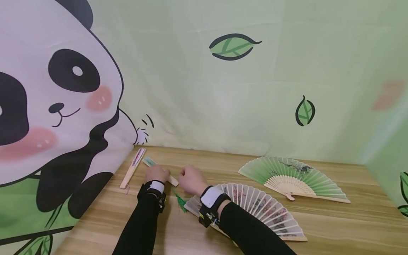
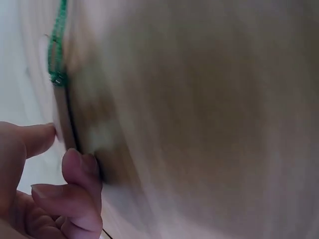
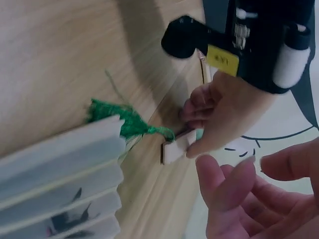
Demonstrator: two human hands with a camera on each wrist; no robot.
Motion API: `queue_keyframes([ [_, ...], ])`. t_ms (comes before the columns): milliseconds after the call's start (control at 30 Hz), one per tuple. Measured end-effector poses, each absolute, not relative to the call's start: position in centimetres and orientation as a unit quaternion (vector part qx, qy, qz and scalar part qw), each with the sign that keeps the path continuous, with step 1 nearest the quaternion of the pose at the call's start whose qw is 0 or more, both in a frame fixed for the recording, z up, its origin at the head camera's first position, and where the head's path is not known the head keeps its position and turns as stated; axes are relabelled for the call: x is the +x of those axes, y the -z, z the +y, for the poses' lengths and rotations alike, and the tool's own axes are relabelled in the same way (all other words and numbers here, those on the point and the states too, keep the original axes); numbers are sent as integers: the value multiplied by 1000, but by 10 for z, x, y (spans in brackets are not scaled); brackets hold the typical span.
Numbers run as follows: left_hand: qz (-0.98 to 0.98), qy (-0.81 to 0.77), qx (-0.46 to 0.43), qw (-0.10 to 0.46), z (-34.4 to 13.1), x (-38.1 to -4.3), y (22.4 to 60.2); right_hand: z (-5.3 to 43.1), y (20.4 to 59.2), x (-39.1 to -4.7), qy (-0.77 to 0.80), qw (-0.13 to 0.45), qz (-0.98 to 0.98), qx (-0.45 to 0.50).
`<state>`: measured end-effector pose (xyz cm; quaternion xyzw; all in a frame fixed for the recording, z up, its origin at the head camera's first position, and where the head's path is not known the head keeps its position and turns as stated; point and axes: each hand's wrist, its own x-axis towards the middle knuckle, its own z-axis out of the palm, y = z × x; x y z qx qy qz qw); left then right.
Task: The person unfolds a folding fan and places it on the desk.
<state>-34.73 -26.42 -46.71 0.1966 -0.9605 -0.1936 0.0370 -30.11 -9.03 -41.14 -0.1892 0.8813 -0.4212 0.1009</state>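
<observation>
My left hand (image 1: 157,174) pinches a folded hand fan (image 1: 149,162) between thumb and fingers, close over the wooden table. One end of this fan is pale blue-green. A green tassel (image 3: 122,118) hangs from its bare wooden end, its threads reaching the edge of an open white fan (image 1: 248,202). In the left wrist view the thumb (image 2: 42,138) lies on one side of the folded fan and the fingertips on the other. To the right of it, my right hand (image 1: 193,180) hovers with fingers loosely curled, a gap between thumb and fingers, and nothing in it.
Another folded fan (image 1: 133,168), with a pinkish tassel, lies left of my left hand. An open green fan (image 1: 293,177) is spread at the back right. Beneath my right forearm lies part of the white fan. Behind the table (image 1: 338,226) hangs a panda-print cloth (image 1: 178,88).
</observation>
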Motion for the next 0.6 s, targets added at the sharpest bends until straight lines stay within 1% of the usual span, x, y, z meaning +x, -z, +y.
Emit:
queue_keyframes([
  [233, -940, 245, 237, 29, -268, -348, 469, -105, 422, -304, 398, 117, 890, -189],
  [367, -940, 253, 228, 14, -271, -350, 471, -110, 427, -308, 396, 129, 890, -185],
  [600, -944, 256, 207, 3, -263, -357, 464, -116, 429, -318, 353, 128, 908, -188],
])
